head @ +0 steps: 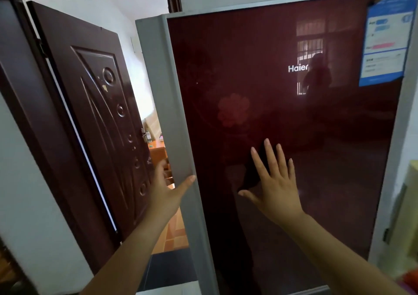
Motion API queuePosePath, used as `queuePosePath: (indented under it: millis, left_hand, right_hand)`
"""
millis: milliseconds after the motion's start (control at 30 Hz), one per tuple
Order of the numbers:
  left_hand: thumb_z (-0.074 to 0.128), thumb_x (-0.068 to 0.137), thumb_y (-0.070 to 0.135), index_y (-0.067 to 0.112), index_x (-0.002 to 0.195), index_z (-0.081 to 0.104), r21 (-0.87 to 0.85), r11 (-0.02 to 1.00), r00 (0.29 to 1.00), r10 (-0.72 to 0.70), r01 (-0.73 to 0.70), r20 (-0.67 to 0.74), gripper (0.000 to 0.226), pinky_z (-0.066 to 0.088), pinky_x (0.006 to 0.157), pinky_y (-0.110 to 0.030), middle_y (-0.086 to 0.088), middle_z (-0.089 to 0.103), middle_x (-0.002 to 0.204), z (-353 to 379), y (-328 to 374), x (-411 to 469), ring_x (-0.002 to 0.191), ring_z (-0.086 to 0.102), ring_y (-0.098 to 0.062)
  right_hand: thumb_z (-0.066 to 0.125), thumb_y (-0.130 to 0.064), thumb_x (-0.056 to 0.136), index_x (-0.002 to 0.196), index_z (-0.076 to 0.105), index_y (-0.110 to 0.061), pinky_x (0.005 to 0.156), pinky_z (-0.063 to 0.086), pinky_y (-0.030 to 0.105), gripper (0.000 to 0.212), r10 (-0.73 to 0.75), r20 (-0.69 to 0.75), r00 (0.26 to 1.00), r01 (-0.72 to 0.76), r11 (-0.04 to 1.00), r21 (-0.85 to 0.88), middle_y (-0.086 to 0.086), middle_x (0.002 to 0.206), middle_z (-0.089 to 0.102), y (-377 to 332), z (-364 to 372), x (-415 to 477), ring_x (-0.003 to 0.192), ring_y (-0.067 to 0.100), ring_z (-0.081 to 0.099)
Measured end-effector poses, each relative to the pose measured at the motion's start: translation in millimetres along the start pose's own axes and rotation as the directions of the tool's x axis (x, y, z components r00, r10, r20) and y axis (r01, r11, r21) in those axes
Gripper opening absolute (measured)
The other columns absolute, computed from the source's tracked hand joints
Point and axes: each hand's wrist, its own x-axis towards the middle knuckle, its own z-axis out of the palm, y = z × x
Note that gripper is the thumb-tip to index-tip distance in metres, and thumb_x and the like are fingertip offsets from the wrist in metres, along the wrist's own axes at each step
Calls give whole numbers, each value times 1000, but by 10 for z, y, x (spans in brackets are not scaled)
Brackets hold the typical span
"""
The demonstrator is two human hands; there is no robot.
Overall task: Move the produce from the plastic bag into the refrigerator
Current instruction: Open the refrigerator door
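Two bare forearms reaching up from the bottom of the shot. Right hand (274, 187) spread wide, fingers fanned, palm towards the glossy dark-red refrigerator door (282, 125), holding nothing; looks flat on the glass or just off it, can't tell for sure. Left hand (168, 192) also open and holding nothing, thumb tip on the grey side edge (168, 104) of that door, the other fingers out of sight behind it. No plastic bag or produce in view anywhere.

Door surface super shiny: mirrored barred window and a dark silhouette in the upper right, white Haier logo (298, 68) beside them, faint flower pattern around the middle. Blue and white energy sticker (386, 39) in the top right corner, print too blurry to read. Grey frame down the right side too.

Off to the left, a dark brown panelled room door (97, 118) standing open in its frame, white walls around it. Through the gap, a brighter room with orange-brown floor tiles (175, 233), an orange-ish piece of furniture (158, 153) further back, and a dark mat (167, 269) at the threshold. Blurry pale stuff at the far right edge, can't make it out.
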Motion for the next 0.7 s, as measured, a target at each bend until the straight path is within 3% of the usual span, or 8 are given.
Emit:
queuePosePath:
  millis: [167, 367, 567, 700]
  left_hand:
    - [77, 72, 21, 32, 116, 46, -25, 999, 999, -35, 34, -32, 55, 51, 86, -36, 5, 63, 109, 33, 41, -14, 101, 62, -16]
    - [76, 73, 10, 19, 127, 44, -86, 990, 990, -116, 109, -77, 63, 52, 69, -20, -1, 66, 100, 86, 190, -117, 91, 66, -12]
    - [76, 72, 11, 21, 122, 44, -66, 990, 976, -136, 126, -170, 61, 52, 61, -15, -2, 65, 101, 111, 380, -501, 88, 65, -10]
    - [75, 73, 10, 18, 119, 45, -46, 994, 970, -110, 102, -216, 55, 52, 61, -13, 1, 65, 97, 152, 562, -910, 79, 67, -4]
  right_hand:
    - [70, -54, 70, 148, 2, -30, 112, 12, 50, 107, -55, 43, 998, 56, 998, -24, 2, 157, -8, 119, -18, -83, 143, 27, -6]
    - [75, -53, 65, 148, 12, -31, 103, 29, 59, 106, -52, 69, 996, 55, 998, -42, 3, 157, 2, 243, -73, -191, 142, 27, 4]
    - [73, -50, 68, 147, 17, -27, 101, 28, 63, 100, -152, -2, 988, 152, 988, 32, 8, 156, 8, 354, -163, -350, 141, 32, 8]
    - [70, -47, 73, 147, 19, -27, 105, 25, 58, 92, -207, -24, 978, 208, 975, 77, 9, 156, 9, 445, -321, -573, 142, 32, 8]
